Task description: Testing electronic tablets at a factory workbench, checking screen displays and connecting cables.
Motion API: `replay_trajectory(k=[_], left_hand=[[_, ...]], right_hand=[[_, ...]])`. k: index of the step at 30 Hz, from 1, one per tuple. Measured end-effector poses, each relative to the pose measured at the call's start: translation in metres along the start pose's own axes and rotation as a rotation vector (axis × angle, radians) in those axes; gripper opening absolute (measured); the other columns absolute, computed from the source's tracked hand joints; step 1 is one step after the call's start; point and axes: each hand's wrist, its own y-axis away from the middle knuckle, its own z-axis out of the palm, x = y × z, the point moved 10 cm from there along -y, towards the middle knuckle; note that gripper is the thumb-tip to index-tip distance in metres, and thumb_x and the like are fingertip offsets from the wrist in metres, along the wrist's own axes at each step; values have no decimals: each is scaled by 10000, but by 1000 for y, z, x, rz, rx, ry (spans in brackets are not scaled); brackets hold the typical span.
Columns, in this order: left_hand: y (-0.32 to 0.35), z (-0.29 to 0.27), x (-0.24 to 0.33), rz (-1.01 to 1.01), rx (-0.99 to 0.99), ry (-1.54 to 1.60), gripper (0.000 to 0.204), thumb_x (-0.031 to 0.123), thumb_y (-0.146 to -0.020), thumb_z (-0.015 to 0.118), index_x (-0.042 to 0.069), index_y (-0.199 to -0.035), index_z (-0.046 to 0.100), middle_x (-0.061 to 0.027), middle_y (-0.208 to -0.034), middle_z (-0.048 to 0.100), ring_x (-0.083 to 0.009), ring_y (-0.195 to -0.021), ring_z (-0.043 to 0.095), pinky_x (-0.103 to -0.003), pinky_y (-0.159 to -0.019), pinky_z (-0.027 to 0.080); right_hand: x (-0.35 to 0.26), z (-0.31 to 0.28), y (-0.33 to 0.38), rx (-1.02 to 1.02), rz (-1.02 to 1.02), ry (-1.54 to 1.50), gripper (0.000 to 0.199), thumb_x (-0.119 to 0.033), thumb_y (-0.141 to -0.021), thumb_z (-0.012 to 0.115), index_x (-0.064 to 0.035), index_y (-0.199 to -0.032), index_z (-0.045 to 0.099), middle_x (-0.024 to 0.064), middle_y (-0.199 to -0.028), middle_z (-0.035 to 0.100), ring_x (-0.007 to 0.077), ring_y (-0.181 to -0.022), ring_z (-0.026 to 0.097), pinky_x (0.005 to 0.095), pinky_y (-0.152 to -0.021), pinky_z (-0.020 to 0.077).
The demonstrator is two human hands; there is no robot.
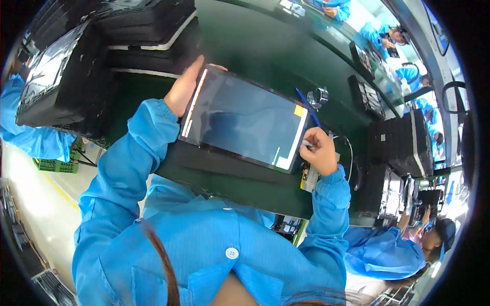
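A tablet (245, 120) with a dark border lies tilted in front of me, its screen lit mostly grey with white strips along the short sides and an orange patch. My left hand (186, 86) is closed round its left edge, thumb along the side and fingers partly hidden behind. At the lower right corner my right hand (321, 150) is closed in a pinch, with a small whitish piece at the fingertips that I cannot make out. Close beyond the tablet's right edge lie a blue pen (308, 108) and a round clear-and-metal object (318, 97).
Stacks of black trays (148, 30) rise at the left of the dark green table (240, 25); more black trays (398, 143) stand at the right. A white cable (350, 153) curves beside my right hand. Co-workers in blue (385, 252) sit at the right and beyond.
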Motion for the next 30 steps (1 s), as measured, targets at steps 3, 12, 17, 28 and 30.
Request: replay_trajectory(k=[3, 12, 17, 28, 30], left_hand=[[-4, -5, -2, 14, -13, 21, 513, 437, -939, 268, 29, -1054, 557, -103, -978, 622, -205, -884, 594, -332, -827, 471], [-14, -19, 8, 143, -2, -188, 517, 449, -940, 257, 38, -1102, 526, -99, -986, 610, -195, -890, 584, -331, -834, 469], [-23, -41, 7, 175, 78, -287, 523, 446, -944, 228, 53, -1116, 526, -100, -996, 606, -196, -894, 584, -327, -842, 468], [-20, -37, -2, 76, 40, -162, 533, 466, -936, 246, 56, -1145, 515, -100, -1046, 599, -213, -932, 582, -345, -855, 464], [-17, -31, 2, 100, 35, -191, 534, 466, -936, 247, 55, -1148, 513, -102, -1049, 598, -215, -934, 580, -348, -859, 462]], right_hand=[[-3, 1, 0, -7, -32, -37, 213, 27, -685, 605, -41, -857, 499, -7, -772, 558, 44, -722, 520, 170, -604, 400], [6, -1, -7, -7, -37, -45, 230, 53, -689, 587, -34, -888, 510, -13, -726, 543, 9, -632, 443, 154, -508, 322], [-4, -10, -8, 42, -212, 120, 361, -19, -682, 671, -6, -1031, 575, 22, -781, 575, 67, -616, 465, 208, -535, 385], [-72, 0, 19, 206, -328, 530, 1129, -339, -506, 810, -22, -1376, 166, 191, -1372, 262, 341, -1255, 265, 402, -1047, 205], [-74, 13, 20, 153, -329, 542, 1151, -346, -499, 812, -19, -1379, 146, 193, -1379, 248, 347, -1259, 259, 405, -1052, 193]])
